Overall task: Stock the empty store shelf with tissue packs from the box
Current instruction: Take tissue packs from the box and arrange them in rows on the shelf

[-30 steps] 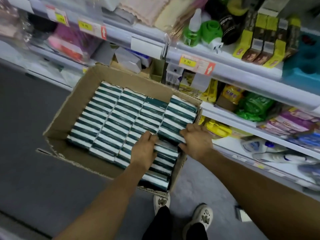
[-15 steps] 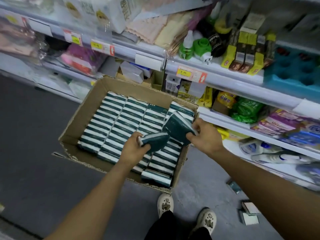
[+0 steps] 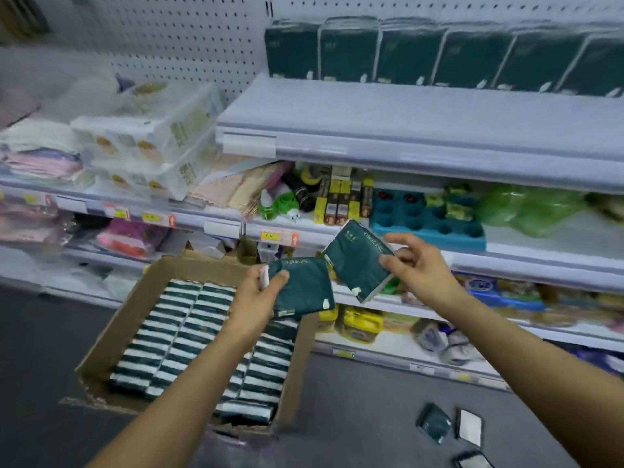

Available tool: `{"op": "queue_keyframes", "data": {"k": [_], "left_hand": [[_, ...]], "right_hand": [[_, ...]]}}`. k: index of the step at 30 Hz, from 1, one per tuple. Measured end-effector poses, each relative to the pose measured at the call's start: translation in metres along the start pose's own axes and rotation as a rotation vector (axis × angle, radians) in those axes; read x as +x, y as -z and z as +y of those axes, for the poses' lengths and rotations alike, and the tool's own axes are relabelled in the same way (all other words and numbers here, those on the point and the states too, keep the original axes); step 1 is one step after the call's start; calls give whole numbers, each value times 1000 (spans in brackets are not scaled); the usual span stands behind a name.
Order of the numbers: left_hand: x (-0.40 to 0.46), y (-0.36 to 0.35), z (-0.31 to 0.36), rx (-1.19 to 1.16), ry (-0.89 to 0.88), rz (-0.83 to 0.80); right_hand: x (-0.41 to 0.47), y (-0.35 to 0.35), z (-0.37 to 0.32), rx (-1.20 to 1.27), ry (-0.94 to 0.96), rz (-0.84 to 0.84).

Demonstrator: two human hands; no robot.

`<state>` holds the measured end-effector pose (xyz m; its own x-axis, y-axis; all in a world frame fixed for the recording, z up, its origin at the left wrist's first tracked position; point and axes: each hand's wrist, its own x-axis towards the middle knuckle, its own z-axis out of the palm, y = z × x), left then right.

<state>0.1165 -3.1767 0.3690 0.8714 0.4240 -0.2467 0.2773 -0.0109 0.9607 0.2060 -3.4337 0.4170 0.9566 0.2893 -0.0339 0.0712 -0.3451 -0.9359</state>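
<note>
Left hand: the left hand (image 3: 258,298) grips a dark green tissue pack (image 3: 304,287) by its left edge, thumb on the face and the other fingers curled behind, so the pack's flat side shows and can slide in upright.
Right hand: the right hand (image 3: 417,268) pinches a second tissue pack (image 3: 358,260) at its right edge between thumb and fingertips; the pack is tilted, one corner pointing toward 7 o'clock.
Box: the cardboard box (image 3: 111,336) sits at 7 o'clock from the hands, with tight rows of packs standing on edge inside; both lifted packs are clear of its rim.
Target shelf: the white shelf (image 3: 388,130) lies at 12 o'clock from the hands; a row of green packs (image 3: 439,55) stands upright along its back, and the whole front strip is bare.
Why held so: likely an edge grip leaves each pack's bottom free to set down in front of the standing row.
Open room: nothing lies between hands and shelf lip; the lip itself is the edge to clear.
Floor: a few small flat items (image 3: 449,427) lie at 5 o'clock, too blurred to identify.
</note>
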Motion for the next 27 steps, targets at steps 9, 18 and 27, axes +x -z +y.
{"op": "queue_keyframes", "data": {"k": [9, 18, 27], "left_hand": [[-37, -167, 105, -65, -211, -87], [-59, -319, 204, -56, -362, -109], [-46, -393, 251, 8, -515, -179]], "right_hand": [[-38, 209, -22, -64, 213, 183], [-36, 377, -37, -158, 329, 372], [14, 489, -19, -478, 313, 538]]}}
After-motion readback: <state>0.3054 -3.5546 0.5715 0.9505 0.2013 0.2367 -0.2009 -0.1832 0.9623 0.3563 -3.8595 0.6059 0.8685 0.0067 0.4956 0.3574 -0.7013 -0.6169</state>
